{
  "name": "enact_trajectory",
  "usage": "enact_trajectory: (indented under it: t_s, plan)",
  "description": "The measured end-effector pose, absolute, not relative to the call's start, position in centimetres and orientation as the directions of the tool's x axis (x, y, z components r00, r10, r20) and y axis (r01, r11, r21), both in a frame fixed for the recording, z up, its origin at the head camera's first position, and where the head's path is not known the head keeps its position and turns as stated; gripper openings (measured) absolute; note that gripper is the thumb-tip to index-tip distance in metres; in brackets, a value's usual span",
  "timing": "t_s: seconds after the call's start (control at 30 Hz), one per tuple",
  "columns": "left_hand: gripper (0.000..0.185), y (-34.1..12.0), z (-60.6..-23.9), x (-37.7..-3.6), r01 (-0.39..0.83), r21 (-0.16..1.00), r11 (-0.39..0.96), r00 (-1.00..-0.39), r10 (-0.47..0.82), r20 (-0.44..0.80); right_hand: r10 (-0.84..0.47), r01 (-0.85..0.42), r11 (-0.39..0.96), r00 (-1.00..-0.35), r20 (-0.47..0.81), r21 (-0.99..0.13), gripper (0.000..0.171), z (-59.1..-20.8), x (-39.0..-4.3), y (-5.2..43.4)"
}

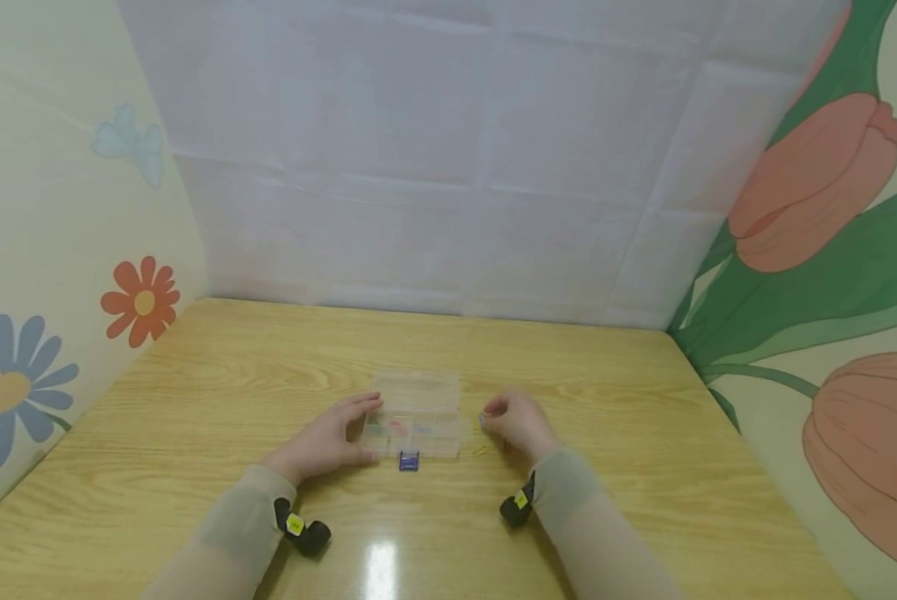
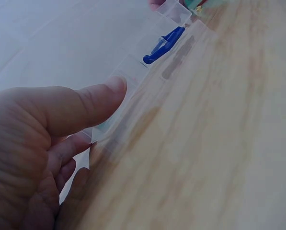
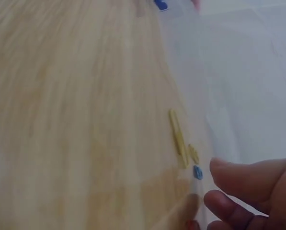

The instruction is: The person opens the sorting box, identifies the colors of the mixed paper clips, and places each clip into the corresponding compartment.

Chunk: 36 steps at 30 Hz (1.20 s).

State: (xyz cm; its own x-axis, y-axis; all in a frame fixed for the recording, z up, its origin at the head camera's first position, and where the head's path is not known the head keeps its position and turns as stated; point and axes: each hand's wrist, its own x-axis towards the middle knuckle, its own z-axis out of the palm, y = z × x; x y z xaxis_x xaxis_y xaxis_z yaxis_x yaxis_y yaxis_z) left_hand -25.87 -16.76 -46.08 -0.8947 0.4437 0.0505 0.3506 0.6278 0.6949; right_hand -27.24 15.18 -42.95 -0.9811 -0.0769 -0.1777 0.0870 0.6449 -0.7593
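Clear compartment box (image 1: 417, 414) sits lower centre of the head view on the worktop (image 1: 193, 400), long axis left-to-right — directly between your hands. Left hand (image 1: 333, 437) grips its left end, thumb on the front wall. Right hand (image 1: 514, 422) is just off the right end, fingers curled; can't tell if it pinches anything. Count: one box, one blue clip (image 1: 408, 461) at its front edge.

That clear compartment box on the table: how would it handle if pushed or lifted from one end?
The clear plastic box looks thin-walled and holds only a few small bits, so probably light. On the glossy wooden table it would likely slide rather than tip, being low and flat. The left hand grips its end; lifted there, the open lid may flop.
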Motion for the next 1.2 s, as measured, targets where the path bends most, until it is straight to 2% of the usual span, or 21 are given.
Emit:
enact_trajectory:
  t_s: [0.2, 0.57, 0.87, 1.2]
  plan:
    - [0.083, -16.77, -46.01, -25.81, 0.348, 0.689, 0.636, -0.897, 0.439, 0.049, -0.064, 0.098, 0.663, -0.980, -0.186, -0.742, 0.023, -43.46, -27.51, 15.02]
    - [0.082, -16.75, -45.99, -25.77, 0.355, 0.687, 0.634, -0.894, 0.444, 0.052, -0.037, 0.135, 0.664, -0.977, -0.212, -0.736, 0.012, -43.68, -27.67, 15.12]
    - [0.082, -16.72, -46.05, -25.80, 0.360, 0.691, 0.627, -0.892, 0.449, 0.057, -0.010, 0.164, 0.642, -0.975, -0.222, -0.749, 0.011, -43.74, -27.72, 15.14]
    - [0.082, -16.73, -45.92, -25.73, 0.366, 0.689, 0.626, -0.890, 0.451, 0.063, -0.023, 0.150, 0.682, -0.974, -0.226, -0.715, 0.007, -43.57, -27.44, 14.93]
